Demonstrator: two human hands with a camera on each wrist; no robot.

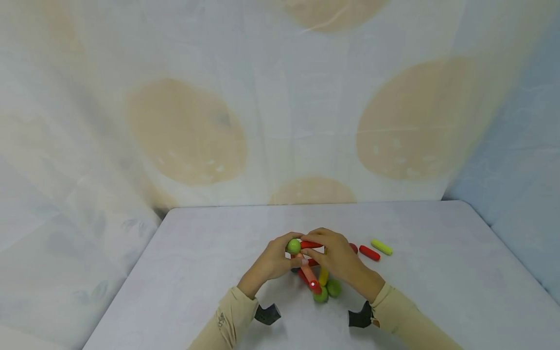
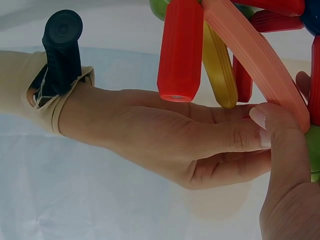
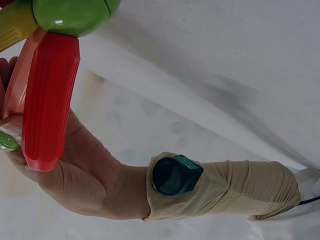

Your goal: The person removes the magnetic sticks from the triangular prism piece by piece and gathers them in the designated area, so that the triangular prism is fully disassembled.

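Left hand: fingers curled about the green ball at the top of the rod-and-ball frame; the ball is pinched, not cupped.
Right hand: fingers curled over the top red rod where it meets that ball; the left wrist view shows a fingertip of this hand pressed on the salmon curved rod beside the other hand's thumb.
Frame position: directly under and between both sets of fingers, standing on the tabletop near the person's edge.
Lower joints: two green balls rest on the tabletop just below the fingers, carrying a red rod and a yellow rod upward.
Risk, top joint: judged the weakest point; a sideways pull from either hand could part the top red rod from the green ball.
Risk, frame: downward pressure from both hands may splay the lower balls outward, since nothing visible braces them; the structure would then fold.
Risk, hanging rod: the right wrist view shows a red rod held at one end only under a green ball; a jolt could drop it.
Beyond the fingers, right side: loose red rod and loose yellow-green rod lie apart on the tabletop; a falling frame could knock and roll them.
Unclear: whether every joint is fully seated cannot be told.
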